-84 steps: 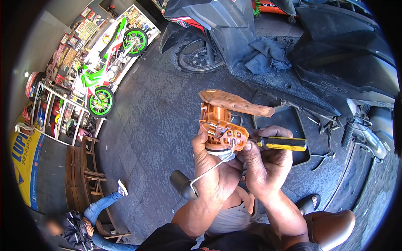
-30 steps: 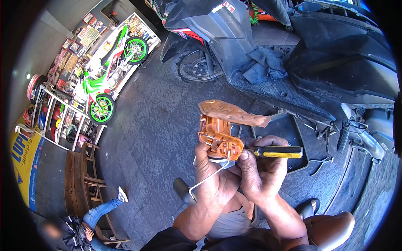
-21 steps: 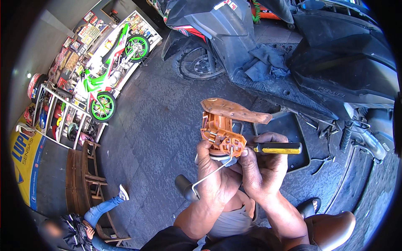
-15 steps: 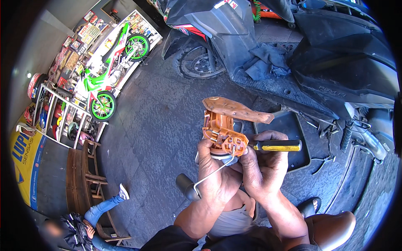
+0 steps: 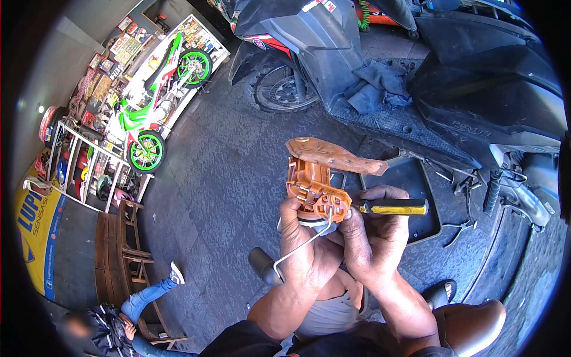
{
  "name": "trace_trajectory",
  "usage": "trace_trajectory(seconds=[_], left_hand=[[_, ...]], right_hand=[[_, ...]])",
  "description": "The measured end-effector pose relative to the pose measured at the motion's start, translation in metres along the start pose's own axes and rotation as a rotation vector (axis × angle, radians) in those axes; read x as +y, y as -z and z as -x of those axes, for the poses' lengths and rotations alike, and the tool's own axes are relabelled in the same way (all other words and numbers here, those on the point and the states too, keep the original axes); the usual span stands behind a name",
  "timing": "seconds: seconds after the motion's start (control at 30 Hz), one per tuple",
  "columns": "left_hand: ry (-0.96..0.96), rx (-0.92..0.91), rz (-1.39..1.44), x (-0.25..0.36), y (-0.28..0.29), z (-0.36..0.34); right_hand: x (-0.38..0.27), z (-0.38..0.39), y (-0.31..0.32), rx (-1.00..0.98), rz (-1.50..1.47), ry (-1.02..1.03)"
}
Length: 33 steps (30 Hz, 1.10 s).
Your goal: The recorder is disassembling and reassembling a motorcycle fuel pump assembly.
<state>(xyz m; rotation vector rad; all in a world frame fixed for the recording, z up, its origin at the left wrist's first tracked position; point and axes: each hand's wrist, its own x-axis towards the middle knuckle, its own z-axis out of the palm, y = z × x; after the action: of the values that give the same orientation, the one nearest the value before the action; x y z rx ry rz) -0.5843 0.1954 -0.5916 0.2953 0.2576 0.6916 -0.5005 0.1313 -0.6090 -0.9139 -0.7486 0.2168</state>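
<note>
The left hand (image 5: 303,253) has its fingers clamped around the lower part of an orange plastic assembly (image 5: 317,174), thumb pressed on the near side. The right hand (image 5: 375,245) has its thumb and fingers closed on a screwdriver (image 5: 397,207) with a black and yellow handle, pointed leftward at the assembly's right edge. The thumb hides much of the shaft, so whether the tip touches is unclear.

A bent metal wire (image 5: 302,243) slants down from the assembly, ending in a black cylinder (image 5: 265,266) beside the left wrist. A brown curved plate (image 5: 339,156) tops the assembly, which is held up above the floor (image 5: 220,178).

The step in hand appears to be work with the tool at that edge; the next move seems to call for a steady left grip and careful small pressure from the right.

Farther out, a black tray (image 5: 413,175) and pliers (image 5: 458,232) lie to the right. Beyond stands a dark scooter (image 5: 485,89), a cloth (image 5: 377,89) on its footboard.
</note>
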Motion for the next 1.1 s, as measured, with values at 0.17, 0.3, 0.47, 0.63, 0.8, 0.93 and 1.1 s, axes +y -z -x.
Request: trace_trajectory(seconds=[0.17, 0.3, 0.47, 0.63, 0.8, 0.93, 1.1], left_hand=[[0.005, 0.065, -0.020, 0.000, -0.001, 0.000], [-0.001, 0.054, -0.021, 0.001, 0.002, -0.001], [0.021, 0.036, -0.002, 0.002, 0.002, -0.001], [0.006, 0.059, -0.019, -0.002, -0.003, 0.000], [0.047, -0.002, 0.036, -0.001, 0.001, 0.000], [0.009, -0.008, 0.032, -0.002, 0.003, -0.002], [0.026, -0.046, 0.040, -0.002, 0.005, -0.003]], right_hand=[[0.001, -0.001, 0.002, -0.020, 0.030, -0.008], [0.003, 0.000, 0.001, 0.017, -0.001, 0.010], [0.000, -0.002, 0.003, -0.019, 0.116, -0.011], [-0.003, -0.004, 0.005, -0.035, 0.114, -0.041], [-0.004, -0.003, 0.006, -0.052, 0.132, -0.053], [-0.010, -0.006, 0.009, -0.101, 0.198, -0.027], [-0.013, -0.008, 0.010, -0.151, 0.219, 0.004]])
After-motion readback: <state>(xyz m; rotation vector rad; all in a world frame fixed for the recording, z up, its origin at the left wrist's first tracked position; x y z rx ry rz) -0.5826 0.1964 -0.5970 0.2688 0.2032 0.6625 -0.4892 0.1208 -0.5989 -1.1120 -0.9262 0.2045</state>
